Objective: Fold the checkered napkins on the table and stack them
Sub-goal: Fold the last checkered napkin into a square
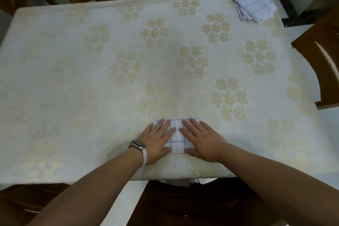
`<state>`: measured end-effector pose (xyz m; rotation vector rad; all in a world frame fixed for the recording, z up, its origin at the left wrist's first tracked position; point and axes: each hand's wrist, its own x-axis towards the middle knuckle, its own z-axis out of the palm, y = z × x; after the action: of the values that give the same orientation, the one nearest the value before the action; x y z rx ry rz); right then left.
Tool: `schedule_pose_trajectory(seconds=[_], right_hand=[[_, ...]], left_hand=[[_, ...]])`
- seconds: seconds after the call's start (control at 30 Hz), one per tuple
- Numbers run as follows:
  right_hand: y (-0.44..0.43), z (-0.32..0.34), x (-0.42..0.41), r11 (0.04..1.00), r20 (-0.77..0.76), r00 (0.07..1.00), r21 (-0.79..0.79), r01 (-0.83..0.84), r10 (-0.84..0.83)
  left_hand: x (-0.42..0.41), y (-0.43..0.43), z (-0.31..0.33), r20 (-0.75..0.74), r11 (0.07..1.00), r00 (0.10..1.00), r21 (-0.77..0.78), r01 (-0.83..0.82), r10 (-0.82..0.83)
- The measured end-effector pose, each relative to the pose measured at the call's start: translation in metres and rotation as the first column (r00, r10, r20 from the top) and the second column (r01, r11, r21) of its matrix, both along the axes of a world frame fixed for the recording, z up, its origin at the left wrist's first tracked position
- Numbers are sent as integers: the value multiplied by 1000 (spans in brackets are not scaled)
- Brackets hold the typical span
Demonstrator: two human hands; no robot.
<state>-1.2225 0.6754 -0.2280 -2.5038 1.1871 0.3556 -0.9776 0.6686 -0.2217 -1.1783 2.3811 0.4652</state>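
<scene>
Floral-cloth table (91, 51): left hand (157, 142), right hand (201, 141) flat, fingers straight, pressing folded napkin (177, 137). Stack (254, 4) at far corner, perhaps several done; this one unstacked.

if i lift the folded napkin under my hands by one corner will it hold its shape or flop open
Likely floppy: the napkin is thin cloth, with the left hand and right hand pressing it flat. Probably light; a push may wrinkle it on the tablecloth.

Soft, dimmish, even light over the tablecloth (73, 79), shadows only faint, picture slightly soft, and the wide angle bows its edges left and right.
</scene>
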Motion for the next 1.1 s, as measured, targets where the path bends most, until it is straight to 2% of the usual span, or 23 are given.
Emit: schedule_pose_trajectory(seconds=[0.27, 0.47, 0.6, 0.73, 0.93, 1.03, 1.1], right_hand=[[6, -11, -3, 1000, 13, 1000, -18, 11, -11], [5, -11, -3, 1000, 2, 1000, 7, 1, -1], [1, -2, 4, 1000, 0, 1000, 24, 9, -9], [-14, 10, 8, 971, 128, 964, -25, 240, -235], [-32, 22, 2, 936, -27, 938, 66, 347, -346], [-33, 26, 3, 903, -56, 909, 102, 418, -414], [-33, 25, 4, 882, -23, 891, 134, 452, -453]], left_hand=[[14, 4, -14, -18, 995, 1000, -103, -4, 2], [15, 5, -16, 1, 999, 1000, -49, -17, 18], [8, 3, -8, -47, 998, 999, -58, -14, 11], [5, -7, 7, -168, 959, 954, -93, -267, 249], [2, -31, 25, -23, 937, 939, -59, -345, 344], [-4, -36, 25, 34, 894, 893, 12, -449, 448], [-6, -35, 28, 10, 861, 862, 51, -507, 507]])
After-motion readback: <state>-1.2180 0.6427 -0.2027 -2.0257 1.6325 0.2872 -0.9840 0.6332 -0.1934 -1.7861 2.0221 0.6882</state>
